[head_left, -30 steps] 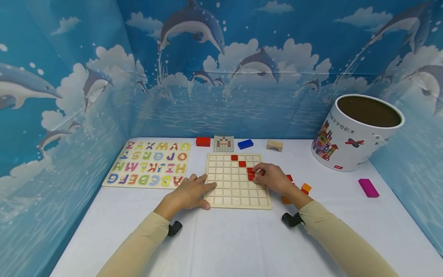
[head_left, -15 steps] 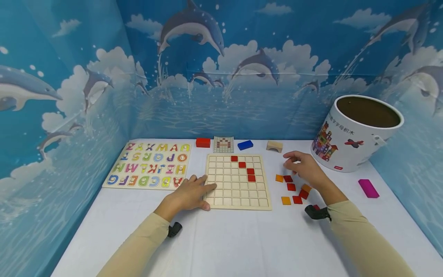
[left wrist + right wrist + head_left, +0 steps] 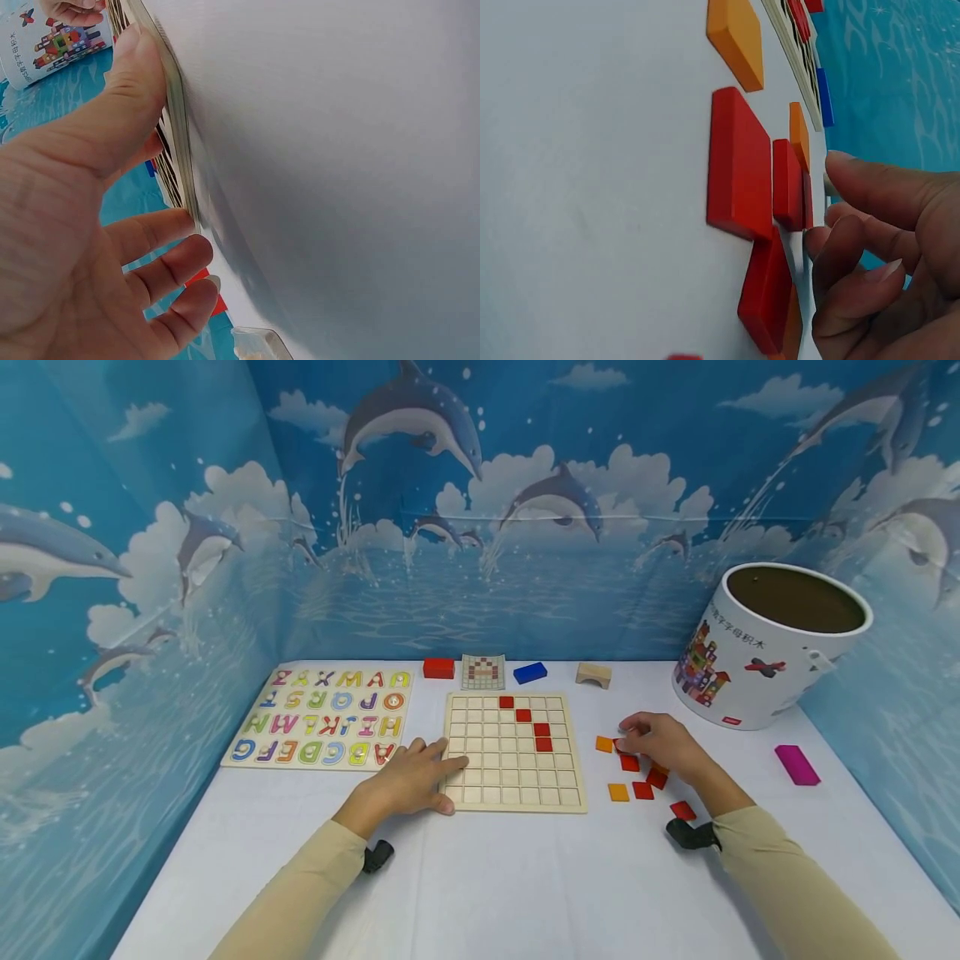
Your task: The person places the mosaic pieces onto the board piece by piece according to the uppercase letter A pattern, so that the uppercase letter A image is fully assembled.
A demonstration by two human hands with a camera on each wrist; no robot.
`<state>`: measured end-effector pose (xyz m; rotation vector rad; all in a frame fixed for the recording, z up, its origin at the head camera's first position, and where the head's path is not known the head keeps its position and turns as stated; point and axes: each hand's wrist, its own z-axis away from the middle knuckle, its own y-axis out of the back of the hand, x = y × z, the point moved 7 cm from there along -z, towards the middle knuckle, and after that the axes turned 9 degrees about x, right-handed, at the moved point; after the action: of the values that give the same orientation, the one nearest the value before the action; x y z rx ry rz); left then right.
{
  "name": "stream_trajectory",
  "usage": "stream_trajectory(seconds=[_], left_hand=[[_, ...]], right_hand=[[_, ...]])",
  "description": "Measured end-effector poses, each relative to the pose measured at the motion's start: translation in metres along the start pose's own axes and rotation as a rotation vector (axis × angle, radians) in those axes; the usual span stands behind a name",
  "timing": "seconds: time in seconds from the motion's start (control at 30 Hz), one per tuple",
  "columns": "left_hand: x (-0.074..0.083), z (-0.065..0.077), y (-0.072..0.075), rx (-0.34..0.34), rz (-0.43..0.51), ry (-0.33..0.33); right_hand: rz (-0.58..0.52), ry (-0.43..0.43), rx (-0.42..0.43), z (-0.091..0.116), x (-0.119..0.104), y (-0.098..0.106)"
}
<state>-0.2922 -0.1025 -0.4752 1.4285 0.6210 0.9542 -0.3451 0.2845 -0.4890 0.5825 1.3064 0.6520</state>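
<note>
A wooden grid board (image 3: 510, 782) lies mid-table with several red square tiles in its cells, one of them a red tile (image 3: 543, 744) toward the right. At the board's left edge rests my left hand (image 3: 411, 777), index finger over the grid and thumb at the near corner; the left wrist view shows the fingers (image 3: 169, 259) spread, some touching the rim. Right of the board, my right hand (image 3: 663, 745) reaches down with fingertips at a red tile (image 3: 619, 746), partly hidden. Thumb and fingers look apart in the right wrist view, beside loose red tiles (image 3: 741, 169).
Orange tiles (image 3: 618, 792) lie among the red ones. A letter puzzle board (image 3: 315, 718) is at left. Behind the grid stand a red block (image 3: 438, 668), pattern card (image 3: 483, 672), blue block (image 3: 530, 672) and wooden arch (image 3: 593, 674). A white bucket (image 3: 750, 677) and magenta block (image 3: 797, 765) are right.
My right hand has left the grid board, where a red tile stays in its cell, moved right to the loose tiles and lowered onto them. My left hand has stayed put.
</note>
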Motion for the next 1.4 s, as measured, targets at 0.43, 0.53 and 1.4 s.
stream_trajectory(seconds=[0.43, 0.53, 1.4], left_hand=[[-0.001, 0.000, -0.001, -0.002, 0.006, 0.009], [-0.001, 0.000, -0.002, -0.001, 0.006, 0.007], [0.000, 0.001, 0.001, -0.002, 0.006, 0.010]], right_hand=[[0.110, -0.037, -0.002, -0.001, -0.008, -0.007], [0.106, -0.041, -0.008, -0.002, -0.009, -0.008], [-0.485, -0.068, -0.096, 0.002, -0.028, -0.025]])
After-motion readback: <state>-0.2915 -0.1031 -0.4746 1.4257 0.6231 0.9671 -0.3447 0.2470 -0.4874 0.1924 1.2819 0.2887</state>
